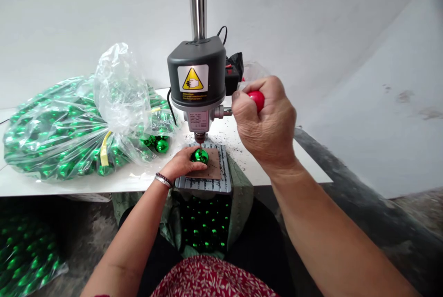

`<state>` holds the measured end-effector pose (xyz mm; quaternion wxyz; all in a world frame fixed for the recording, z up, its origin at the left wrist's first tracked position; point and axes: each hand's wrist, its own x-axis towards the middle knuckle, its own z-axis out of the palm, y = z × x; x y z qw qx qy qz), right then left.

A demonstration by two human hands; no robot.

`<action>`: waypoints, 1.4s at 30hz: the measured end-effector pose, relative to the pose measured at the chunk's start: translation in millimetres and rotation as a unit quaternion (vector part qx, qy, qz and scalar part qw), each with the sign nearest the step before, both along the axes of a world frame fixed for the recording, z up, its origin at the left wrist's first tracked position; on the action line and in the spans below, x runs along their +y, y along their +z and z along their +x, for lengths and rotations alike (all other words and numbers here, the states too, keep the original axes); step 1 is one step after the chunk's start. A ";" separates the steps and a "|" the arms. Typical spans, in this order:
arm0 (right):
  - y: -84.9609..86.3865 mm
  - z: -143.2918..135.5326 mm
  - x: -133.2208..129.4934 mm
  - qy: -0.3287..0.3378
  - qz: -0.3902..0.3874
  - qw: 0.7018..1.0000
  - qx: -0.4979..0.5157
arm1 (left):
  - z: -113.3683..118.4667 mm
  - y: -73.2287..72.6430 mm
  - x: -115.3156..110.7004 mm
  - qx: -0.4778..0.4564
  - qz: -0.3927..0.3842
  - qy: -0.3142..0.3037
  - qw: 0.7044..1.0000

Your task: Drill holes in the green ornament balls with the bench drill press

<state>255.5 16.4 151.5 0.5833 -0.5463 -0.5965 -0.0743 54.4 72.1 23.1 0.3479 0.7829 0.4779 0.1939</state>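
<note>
A black and grey drill press point(196, 73) stands on the white table. Under its bit, a shiny green ball point(201, 156) rests on a brown board point(212, 168) over the grey metal base point(224, 181). My left hand point(183, 162) holds this ball from the left, with thumb and fingers around it. The bit reaches down to the top of the ball; whether it has entered cannot be made out. My right hand point(266, 121) is wrapped round the red knob point(256, 99) of the press's lever, to the right of the machine head.
A large clear bag of green balls point(55, 126) lies on the white table point(277, 168) at left, with loose green balls point(161, 145) beside it. Dark shavings litter the table. More green balls point(204, 223) are below the table edge, and another bag point(27, 255) lies lower left.
</note>
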 end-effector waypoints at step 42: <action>1.2 -1.8 -12.1 -0.125 0.012 0.989 0.082 | 11.0 -26.2 -20.9 -0.142 -0.063 0.066 0.986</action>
